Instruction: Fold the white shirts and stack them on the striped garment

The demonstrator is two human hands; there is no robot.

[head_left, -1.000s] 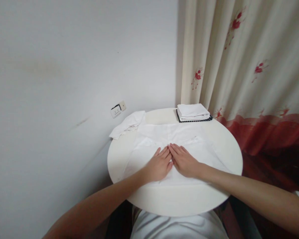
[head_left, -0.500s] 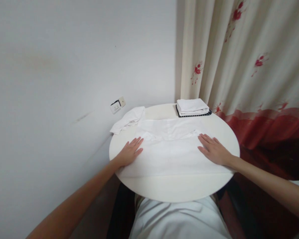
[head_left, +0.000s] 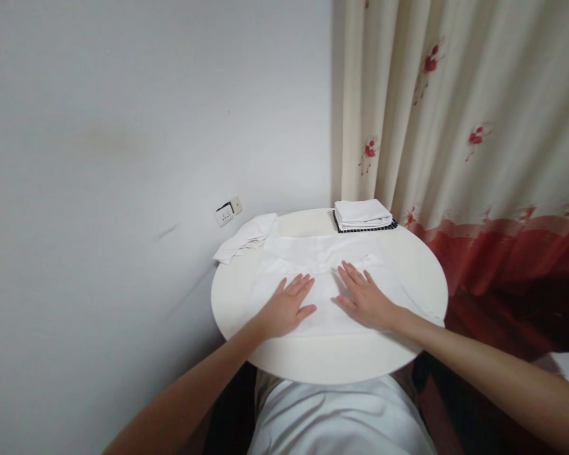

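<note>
A white cloth garment (head_left: 322, 309) lies spread over the round white table (head_left: 327, 363), its far part wrinkled around a central seam. My left hand (head_left: 288, 306) rests palm down on the cloth left of the middle, fingers stretched out. To its right, my right hand (head_left: 366, 298) is over the same cloth, fingers also extended and slightly spread; whether its whole palm touches the fabric I cannot tell. Neither hand grips anything.
A folded white cloth stack (head_left: 363, 215) sits on a black-and-white edged mat (head_left: 367, 230) at the back right. Loose white cloths (head_left: 247, 237) lie at the back left, beside the wall with a socket (head_left: 225, 214). A floral curtain (head_left: 408, 126) hangs behind, to the right.
Both hands have moved inward over the cloth, from its left and right sides toward the middle. The camera view has tilted up slightly.
</note>
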